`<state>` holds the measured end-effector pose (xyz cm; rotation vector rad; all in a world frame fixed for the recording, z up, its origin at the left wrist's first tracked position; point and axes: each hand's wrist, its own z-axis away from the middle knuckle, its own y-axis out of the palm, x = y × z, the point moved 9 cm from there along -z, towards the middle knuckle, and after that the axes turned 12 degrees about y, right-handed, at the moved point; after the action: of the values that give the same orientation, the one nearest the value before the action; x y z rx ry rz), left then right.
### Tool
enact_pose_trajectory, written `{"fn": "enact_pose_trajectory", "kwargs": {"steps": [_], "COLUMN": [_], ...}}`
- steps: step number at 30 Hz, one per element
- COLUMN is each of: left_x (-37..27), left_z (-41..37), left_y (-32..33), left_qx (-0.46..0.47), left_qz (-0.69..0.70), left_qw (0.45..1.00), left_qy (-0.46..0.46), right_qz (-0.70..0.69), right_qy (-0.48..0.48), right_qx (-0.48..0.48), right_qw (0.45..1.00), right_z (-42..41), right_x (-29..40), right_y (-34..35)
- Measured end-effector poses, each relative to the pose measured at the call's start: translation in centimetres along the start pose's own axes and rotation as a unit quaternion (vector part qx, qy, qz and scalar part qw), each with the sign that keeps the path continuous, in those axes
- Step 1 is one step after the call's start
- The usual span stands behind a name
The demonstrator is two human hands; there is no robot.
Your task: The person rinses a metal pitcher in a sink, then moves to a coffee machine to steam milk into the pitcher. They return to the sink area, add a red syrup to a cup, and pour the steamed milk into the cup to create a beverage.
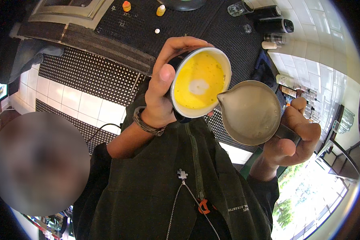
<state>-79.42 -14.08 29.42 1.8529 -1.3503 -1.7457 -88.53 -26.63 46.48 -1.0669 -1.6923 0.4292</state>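
My left hand (162,87), with a braided bracelet at the wrist, holds a dark cup with a white inside (227,64), tilted towards the right. Yellow liquid (187,72) fills much of the cup, with small bubbles and a whitish spot (198,86) near its middle. My right hand (298,135) grips the handle of a metal milk pitcher (250,112) holding pale, milky liquid. The pitcher's pointed spout is at the cup's right rim; whether they touch is unclear. No distinct stream shows between them. The cup hides some fingers of my left hand.
A black mat (180,27) covers the counter beyond the cup. On it are small bottles with yellow contents (160,10) and a small white cap (157,31). A clear glass (237,9) and dark containers (274,25) lie along the tiled wall. Perforated mats cover parts of the tiled floor.
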Motion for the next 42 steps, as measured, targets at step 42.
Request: {"fn": "enact_pose_trajectory", "kwargs": {"steps": [42], "left_x": [-0.5], "left_z": [0.3], "left_y": [-0.4], "left_qx": [-0.045], "left_qz": [0.091], "left_qw": [0.995], "left_qy": [0.024], "right_qz": [0.024], "right_qy": [-0.011], "right_qx": [0.003], "right_qw": [1.0], "right_z": [-1.4], "right_x": [2.0], "right_y": [0.7]}}
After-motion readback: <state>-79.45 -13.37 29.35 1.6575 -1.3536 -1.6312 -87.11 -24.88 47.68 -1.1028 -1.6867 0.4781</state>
